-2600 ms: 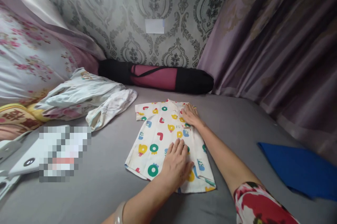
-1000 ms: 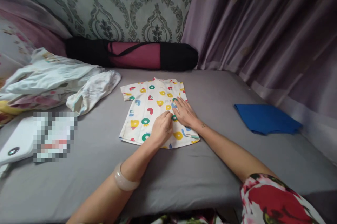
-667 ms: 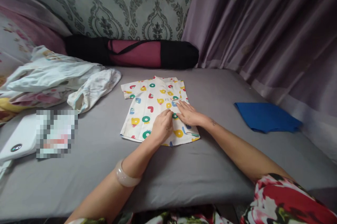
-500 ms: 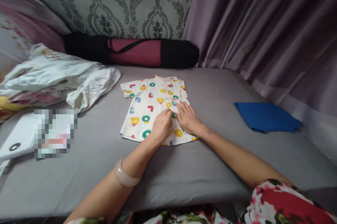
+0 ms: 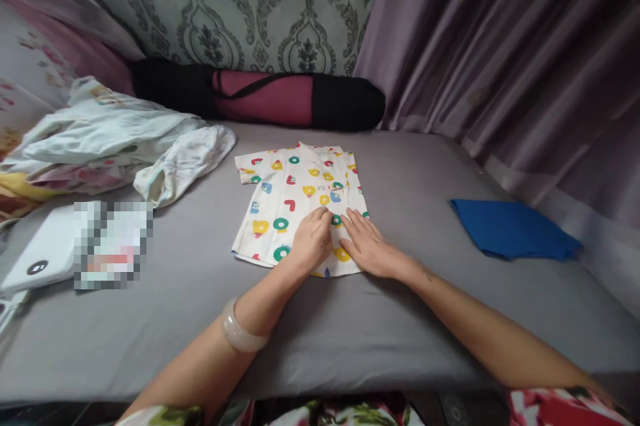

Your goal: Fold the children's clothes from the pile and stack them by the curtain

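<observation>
A small white shirt (image 5: 300, 196) printed with colourful letter shapes lies flat on the grey sheet, its collar pointing away from me. Its left sleeve sticks out, while no sleeve spreads out on its right side. My left hand (image 5: 314, 239), a pale bangle on its wrist, is closed at the lower middle of the shirt and seems to pinch the cloth; the fingertips are partly hidden. Flat on the lower right part of the shirt, my right hand (image 5: 369, 244) rests with its fingers stretched out and holds nothing.
A folded blue cloth (image 5: 513, 229) lies to the right. At the left are piled clothes (image 5: 115, 133), a white power bank (image 5: 47, 249) with a cable and a blurred-out item (image 5: 116, 246). A long black and maroon bag (image 5: 270, 99) lies along the wall, beside purple curtains (image 5: 425, 33).
My right hand has slid slightly down and to the right over the shirt. My left hand stays closed at the same part of the cloth. The view has shifted a little.
</observation>
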A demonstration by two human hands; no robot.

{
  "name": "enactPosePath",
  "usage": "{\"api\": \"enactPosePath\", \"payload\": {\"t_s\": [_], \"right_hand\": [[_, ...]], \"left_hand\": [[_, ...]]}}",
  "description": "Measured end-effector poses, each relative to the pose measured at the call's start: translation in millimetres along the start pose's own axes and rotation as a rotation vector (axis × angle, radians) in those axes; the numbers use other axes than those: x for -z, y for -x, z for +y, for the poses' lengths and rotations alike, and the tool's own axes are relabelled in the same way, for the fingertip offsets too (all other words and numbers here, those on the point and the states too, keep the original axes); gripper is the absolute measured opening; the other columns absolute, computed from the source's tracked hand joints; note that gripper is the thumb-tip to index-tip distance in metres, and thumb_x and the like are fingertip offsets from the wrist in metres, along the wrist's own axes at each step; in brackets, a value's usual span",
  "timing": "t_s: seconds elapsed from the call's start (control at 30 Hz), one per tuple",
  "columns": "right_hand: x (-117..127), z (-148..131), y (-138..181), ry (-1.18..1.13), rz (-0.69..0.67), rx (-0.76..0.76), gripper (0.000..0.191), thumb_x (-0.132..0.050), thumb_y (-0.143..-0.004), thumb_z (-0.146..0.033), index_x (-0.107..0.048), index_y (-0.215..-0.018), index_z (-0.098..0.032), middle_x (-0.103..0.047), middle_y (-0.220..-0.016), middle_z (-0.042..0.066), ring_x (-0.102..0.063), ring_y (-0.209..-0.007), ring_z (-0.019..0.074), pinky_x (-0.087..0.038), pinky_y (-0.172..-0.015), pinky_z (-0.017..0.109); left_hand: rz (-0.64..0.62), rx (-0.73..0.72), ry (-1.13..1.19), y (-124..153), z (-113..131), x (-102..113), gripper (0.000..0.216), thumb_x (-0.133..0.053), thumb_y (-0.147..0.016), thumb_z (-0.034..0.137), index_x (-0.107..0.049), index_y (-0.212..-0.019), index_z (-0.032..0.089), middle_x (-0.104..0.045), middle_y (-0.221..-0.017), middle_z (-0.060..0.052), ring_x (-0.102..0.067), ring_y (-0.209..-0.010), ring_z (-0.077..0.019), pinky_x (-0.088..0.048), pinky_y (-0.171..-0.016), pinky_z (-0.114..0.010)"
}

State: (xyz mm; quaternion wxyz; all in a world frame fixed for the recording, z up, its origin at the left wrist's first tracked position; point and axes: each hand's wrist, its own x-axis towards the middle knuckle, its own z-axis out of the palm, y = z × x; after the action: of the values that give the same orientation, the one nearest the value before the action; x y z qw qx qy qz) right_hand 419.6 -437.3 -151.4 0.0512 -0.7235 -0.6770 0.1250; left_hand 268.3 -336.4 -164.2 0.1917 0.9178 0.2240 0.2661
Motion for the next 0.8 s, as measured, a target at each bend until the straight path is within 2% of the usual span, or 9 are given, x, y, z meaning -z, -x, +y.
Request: {"api": "enactPosePath", "payload": {"t_s": [0.13, 0.2, 0.27, 0.33, 0.4, 0.47, 0.6, 0.7, 0.8], "right_hand": [[-3.5, -8.8, 13.4, 0.062, 0.08, -0.014, 0.063, -0.022, -0.099, -0.046, -0.024, -0.152, -0.013, -0.012, -0.159, 0.011, -0.007, -0.147, 0.0227, -0.013, -0.119, 0.044], [5.3, -10.0, 10.3, 0.083, 0.069, 0.0, 0.062, -0.027, -0.098, -0.047, -0.032, -0.149, -0.013, -0.02, -0.158, 0.012, -0.015, -0.146, 0.0248, -0.018, -0.117, 0.043], [20.3, -8.8, -2.4, 0.082, 0.047, 0.006, 0.053, -0.029, -0.098, -0.044, -0.049, -0.139, -0.016, -0.04, -0.149, 0.012, -0.035, -0.138, 0.0257, -0.028, -0.112, 0.039], [35.8, -6.5, -25.6, 0.047, 0.044, -0.019, 0.046, -0.025, -0.099, -0.038, -0.062, -0.121, -0.02, -0.06, -0.13, 0.01, -0.053, -0.122, 0.0228, -0.037, -0.104, 0.034], [45.9, -4.3, -58.1, 0.005, 0.091, -0.033, 0.047, -0.02, -0.1, -0.033, -0.063, -0.118, -0.021, -0.065, -0.122, 0.009, -0.057, -0.116, 0.0202, -0.038, -0.102, 0.032], [48.2, -3.1, -95.9, -0.005, 0.149, 0.011, 0.048, -0.022, -0.1, -0.033, -0.052, -0.133, -0.017, -0.054, -0.139, 0.01, -0.044, -0.131, 0.0198, -0.028, -0.11, 0.033], [38.5, -4.3, -167.6, 0.018, 0.059, -0.004, 0.061, -0.021, -0.099, -0.041, -0.028, -0.15, -0.008, -0.022, -0.158, 0.011, -0.014, -0.146, 0.021, -0.008, -0.118, 0.041], [29.5, -4.7, -203.9, 0.038, 0.072, -0.009, 0.065, -0.018, -0.099, -0.044, -0.021, -0.151, -0.005, -0.014, -0.159, 0.011, -0.007, -0.147, 0.0208, -0.002, -0.118, 0.041], [22.5, -1.1, -221.5, 0.037, 0.093, -0.017, 0.066, -0.015, -0.099, -0.044, -0.02, -0.152, -0.004, -0.013, -0.159, 0.01, -0.007, -0.147, 0.0204, -0.003, -0.118, 0.039]], "left_hand": [[-0.005, 0.03, -0.022, 0.7, 4.3, 0.3, 0.032, -0.039, -0.082, 0.007, -0.049, -0.111, 0.016, -0.056, -0.118, -0.016, -0.054, -0.117, -0.0255, -0.049, -0.096, -0.043], [-0.008, 0.057, -0.048, 0.3, 5.9, -0.4, 0.032, -0.04, -0.082, 0.007, -0.049, -0.112, 0.014, -0.055, -0.12, -0.018, -0.053, -0.118, -0.0263, -0.047, -0.098, -0.043], [-0.006, 0.083, -0.07, -1.0, 7.0, -0.5, 0.033, -0.041, -0.081, 0.007, -0.049, -0.113, 0.013, -0.054, -0.123, -0.019, -0.052, -0.12, -0.0268, -0.046, -0.099, -0.044], [-0.009, 0.109, -0.083, -2.7, 7.9, 0.6, 0.034, -0.04, -0.081, 0.007, -0.049, -0.113, 0.015, -0.055, -0.122, -0.017, -0.052, -0.119, -0.0267, -0.046, -0.098, -0.045], [-0.016, 0.134, -0.091, -4.4, 8.7, 2.7, 0.032, -0.039, -0.082, 0.007, -0.05, -0.111, 0.015, -0.056, -0.119, -0.017, -0.054, -0.115, -0.0265, -0.048, -0.095, -0.044], [-0.022, 0.151, -0.103, -5.3, 9.3, 4.9, 0.032, -0.039, -0.083, 0.007, -0.05, -0.111, 0.015, -0.057, -0.119, -0.017, -0.055, -0.114, -0.0267, -0.048, -0.095, -0.044], [-0.071, 0.183, -0.157, -5.1, 10.6, 6.3, 0.036, -0.042, -0.086, 0.014, -0.049, -0.121, 0.012, -0.051, -0.133, -0.021, -0.047, -0.127, -0.0318, -0.041, -0.103, -0.051], [-0.165, 0.247, -0.192, -4.5, 12.0, 5.4, 0.044, -0.041, -0.09, 0.024, -0.045, -0.131, 0.007, -0.043, -0.144, -0.023, -0.036, -0.137, -0.0353, -0.033, -0.109, -0.054], [-0.235, 0.297, -0.202, -4.8, 13.3, 5.8, 0.05, -0.038, -0.093, 0.03, -0.042, -0.138, 0.007, -0.037, -0.149, -0.021, -0.029, -0.141, -0.0352, -0.028, -0.112, -0.054]]}}
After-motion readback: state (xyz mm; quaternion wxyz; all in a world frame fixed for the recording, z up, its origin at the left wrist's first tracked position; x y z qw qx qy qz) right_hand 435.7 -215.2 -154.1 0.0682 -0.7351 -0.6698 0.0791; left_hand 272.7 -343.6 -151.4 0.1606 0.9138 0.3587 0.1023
